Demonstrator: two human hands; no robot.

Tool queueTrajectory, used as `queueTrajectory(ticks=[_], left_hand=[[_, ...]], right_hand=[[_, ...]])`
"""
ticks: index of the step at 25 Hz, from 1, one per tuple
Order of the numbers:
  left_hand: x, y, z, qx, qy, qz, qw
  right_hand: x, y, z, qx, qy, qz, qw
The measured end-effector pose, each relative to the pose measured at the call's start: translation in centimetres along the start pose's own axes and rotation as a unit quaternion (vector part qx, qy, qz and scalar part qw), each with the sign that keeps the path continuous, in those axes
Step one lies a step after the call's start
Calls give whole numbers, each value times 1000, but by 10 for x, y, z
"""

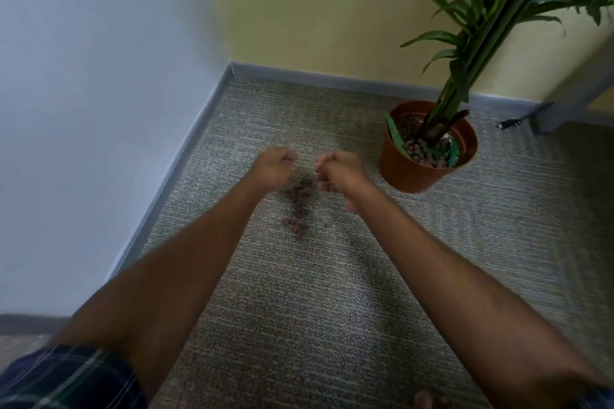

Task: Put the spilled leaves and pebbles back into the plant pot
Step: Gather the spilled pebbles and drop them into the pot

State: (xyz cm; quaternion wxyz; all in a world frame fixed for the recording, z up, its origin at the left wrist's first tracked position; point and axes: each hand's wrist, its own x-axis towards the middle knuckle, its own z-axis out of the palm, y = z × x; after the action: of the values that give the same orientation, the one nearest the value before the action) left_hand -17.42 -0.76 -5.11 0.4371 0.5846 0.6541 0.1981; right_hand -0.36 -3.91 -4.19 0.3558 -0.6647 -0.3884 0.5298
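Both hands reach out over the carpet. Left hand and right hand are each curled into a fist, grip together — contents, if any, cannot be seen. A strip of brown pebbles lies on the carpet between and just below the fists. The terracotta plant pot stands upright to the right — pebbles and green leaves inside.

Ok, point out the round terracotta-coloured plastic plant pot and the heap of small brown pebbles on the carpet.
Terracotta-coloured plastic plant pot [403, 173], head view, front outer wall.
Heap of brown pebbles [298, 206], head view, middle of the heap.
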Motion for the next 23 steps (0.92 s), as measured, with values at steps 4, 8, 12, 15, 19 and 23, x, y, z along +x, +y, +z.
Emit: queueTrajectory(ticks=[4,8,12,15,19,23], left_hand=[[-3,-39,1,199,-69,53,976],[-8,-67,18,327,-112,114,931],[-14,-76,23,376,-125,122,910],[-21,-77,26,358,-83,135,920],[-31,-75,27,352,-9,185,918],[-41,-76,27,313,-7,193,930]], right_hand=[[11,34,18,-296,-68,-131,944],[18,56,24,-467,-127,-234,843],[17,67,27,-563,-127,-299,760],[13,66,29,-565,-102,-320,754],[5,64,30,-545,-97,-315,771],[-3,67,27,-518,-107,-298,795]])
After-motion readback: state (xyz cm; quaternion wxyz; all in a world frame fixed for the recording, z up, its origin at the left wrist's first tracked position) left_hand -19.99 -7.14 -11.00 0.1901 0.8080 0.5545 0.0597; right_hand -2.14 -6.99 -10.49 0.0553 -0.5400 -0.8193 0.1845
